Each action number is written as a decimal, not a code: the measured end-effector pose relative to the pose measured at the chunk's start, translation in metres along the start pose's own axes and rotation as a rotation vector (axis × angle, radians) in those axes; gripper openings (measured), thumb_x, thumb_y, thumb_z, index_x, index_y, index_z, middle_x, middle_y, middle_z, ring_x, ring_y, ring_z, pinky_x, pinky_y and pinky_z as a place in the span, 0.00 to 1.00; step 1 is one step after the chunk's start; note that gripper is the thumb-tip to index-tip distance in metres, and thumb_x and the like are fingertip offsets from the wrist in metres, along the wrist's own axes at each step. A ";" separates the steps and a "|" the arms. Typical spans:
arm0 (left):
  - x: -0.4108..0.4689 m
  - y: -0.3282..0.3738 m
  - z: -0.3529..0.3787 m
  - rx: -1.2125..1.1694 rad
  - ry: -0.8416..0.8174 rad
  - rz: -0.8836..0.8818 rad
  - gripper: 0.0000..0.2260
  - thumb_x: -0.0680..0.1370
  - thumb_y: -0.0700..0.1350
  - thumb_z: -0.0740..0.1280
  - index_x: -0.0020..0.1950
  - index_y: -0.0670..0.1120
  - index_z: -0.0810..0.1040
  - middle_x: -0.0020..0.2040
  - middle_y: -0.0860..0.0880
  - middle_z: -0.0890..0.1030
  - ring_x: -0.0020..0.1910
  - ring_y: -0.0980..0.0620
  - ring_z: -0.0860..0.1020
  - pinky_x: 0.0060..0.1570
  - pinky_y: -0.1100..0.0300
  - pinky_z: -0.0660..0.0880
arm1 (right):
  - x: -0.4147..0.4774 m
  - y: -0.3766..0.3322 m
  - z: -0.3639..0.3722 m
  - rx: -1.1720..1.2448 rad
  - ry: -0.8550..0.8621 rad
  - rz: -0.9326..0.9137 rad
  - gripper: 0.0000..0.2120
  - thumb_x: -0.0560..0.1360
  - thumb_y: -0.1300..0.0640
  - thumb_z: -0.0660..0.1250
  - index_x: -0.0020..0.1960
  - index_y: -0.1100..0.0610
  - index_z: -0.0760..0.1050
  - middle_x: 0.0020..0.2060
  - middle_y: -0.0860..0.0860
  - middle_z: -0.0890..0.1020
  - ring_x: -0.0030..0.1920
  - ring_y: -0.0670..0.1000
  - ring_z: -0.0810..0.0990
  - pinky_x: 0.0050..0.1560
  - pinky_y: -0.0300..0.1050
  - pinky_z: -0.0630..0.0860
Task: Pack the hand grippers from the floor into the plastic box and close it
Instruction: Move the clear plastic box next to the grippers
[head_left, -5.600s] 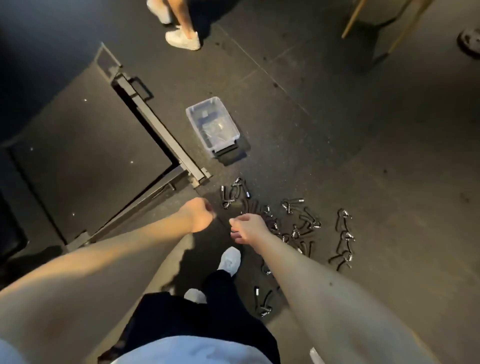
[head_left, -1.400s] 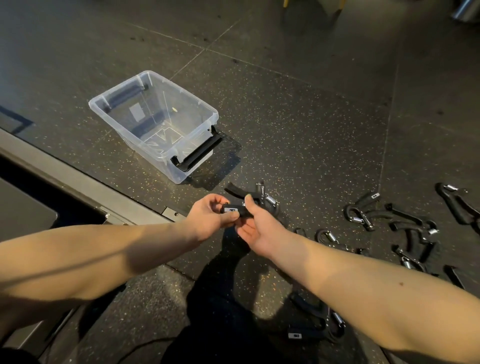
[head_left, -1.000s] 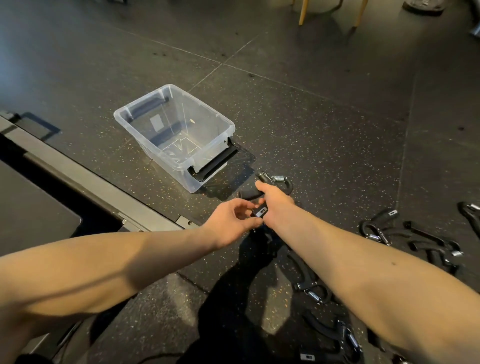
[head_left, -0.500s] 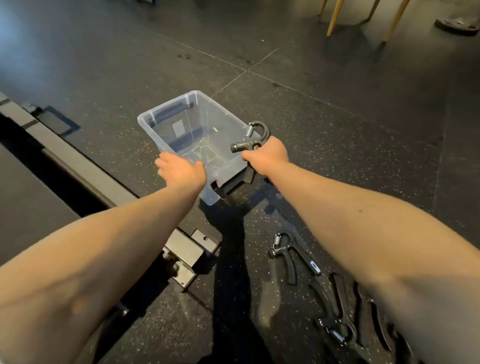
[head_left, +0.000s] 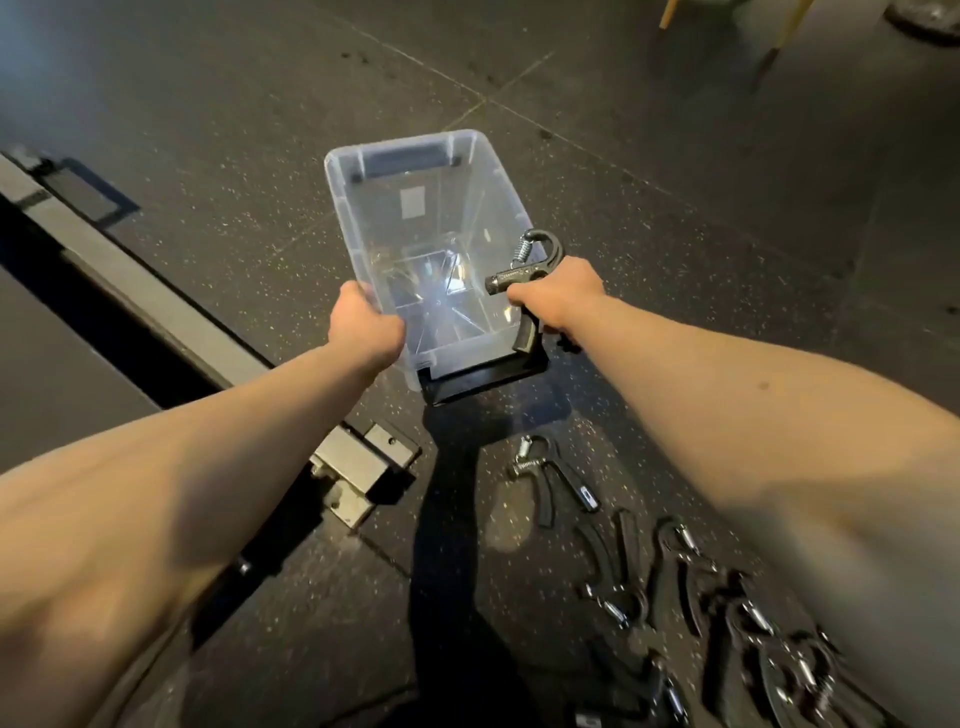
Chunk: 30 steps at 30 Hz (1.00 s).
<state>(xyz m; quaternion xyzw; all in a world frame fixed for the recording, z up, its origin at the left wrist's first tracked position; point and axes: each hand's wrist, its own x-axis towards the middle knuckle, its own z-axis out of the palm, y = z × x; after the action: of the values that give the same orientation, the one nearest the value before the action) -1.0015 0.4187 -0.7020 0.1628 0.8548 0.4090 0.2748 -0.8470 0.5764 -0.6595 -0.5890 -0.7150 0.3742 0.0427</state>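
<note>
A clear plastic box (head_left: 415, 150) with black latch handles stands open on the dark floor, nothing visible inside it. My left hand (head_left: 363, 325) grips its near left rim. My right hand (head_left: 558, 299) holds a black hand gripper (head_left: 530, 260) with a steel spring just over the box's near right corner. Another hand gripper (head_left: 548, 478) lies on the floor below the box, and several more hand grippers (head_left: 727, 623) are scattered at the lower right.
A grey metal frame rail (head_left: 156, 312) runs diagonally along the left, ending in a bracket (head_left: 358, 467) near the box. Yellow wooden chair legs (head_left: 779, 31) stand at the top right. My own shadow falls across the floor below the box.
My left hand has taken hold of the box's rim and the box has turned lengthwise toward me. My right hand with the hand gripper stays at the box's right corner. The camera has moved closer.
</note>
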 end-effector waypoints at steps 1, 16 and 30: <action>-0.013 0.004 0.000 0.007 -0.010 0.014 0.15 0.72 0.38 0.66 0.56 0.48 0.68 0.48 0.47 0.75 0.48 0.43 0.79 0.44 0.46 0.82 | -0.011 0.006 -0.011 -0.014 -0.018 0.016 0.21 0.64 0.46 0.76 0.52 0.56 0.78 0.44 0.53 0.83 0.40 0.54 0.83 0.30 0.42 0.74; -0.202 -0.029 -0.007 0.125 -0.286 0.003 0.20 0.76 0.37 0.67 0.64 0.52 0.66 0.60 0.48 0.76 0.57 0.44 0.78 0.52 0.42 0.81 | -0.160 0.118 -0.064 -0.263 -0.157 -0.042 0.14 0.64 0.45 0.76 0.40 0.55 0.78 0.35 0.50 0.81 0.36 0.50 0.80 0.29 0.41 0.71; -0.288 -0.119 -0.017 0.327 -0.244 -0.094 0.17 0.81 0.58 0.64 0.49 0.43 0.79 0.43 0.48 0.82 0.41 0.50 0.82 0.41 0.53 0.82 | -0.250 0.201 -0.008 -0.253 -0.187 -0.092 0.10 0.64 0.48 0.71 0.38 0.50 0.72 0.36 0.47 0.80 0.37 0.49 0.80 0.39 0.45 0.79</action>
<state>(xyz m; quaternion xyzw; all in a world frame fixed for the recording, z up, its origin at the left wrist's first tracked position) -0.7893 0.1909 -0.6898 0.2135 0.8768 0.2285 0.3653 -0.6041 0.3667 -0.6761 -0.5189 -0.7835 0.3319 -0.0815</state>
